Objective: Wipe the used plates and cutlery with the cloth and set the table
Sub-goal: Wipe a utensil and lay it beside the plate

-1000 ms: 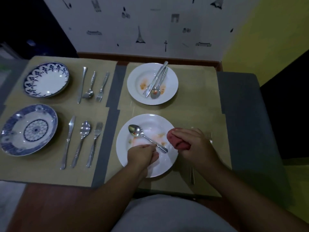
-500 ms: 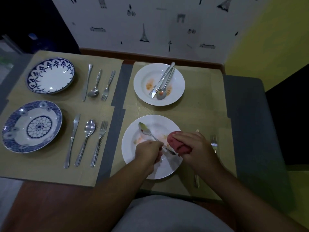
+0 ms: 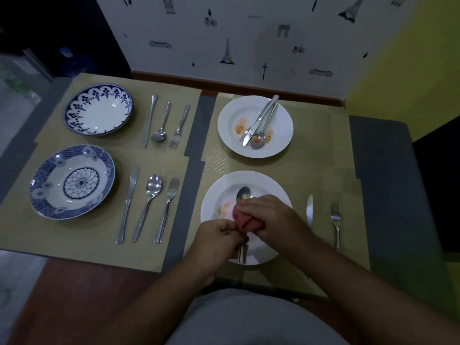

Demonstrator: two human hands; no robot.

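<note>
A stained white plate lies on the near right placemat. Over it my left hand grips the handle of a soiled spoon, whose bowl points away from me. My right hand holds a bunched red cloth wrapped round the spoon's stem, just below the bowl. A knife and a fork lie to the right of this plate. A second stained white plate at the far right carries a knife, a fork and a dirty spoon.
On the left placemats stand two blue-patterned plates, each with a knife, spoon and fork laid to its right. A patterned wall rises behind the table. The table's near edge runs just before my body.
The red cloth has slid up the spoon from the handle end to just below the bowl. My left hand has drawn back toward me along the handle, and the spoon now points straight away.
</note>
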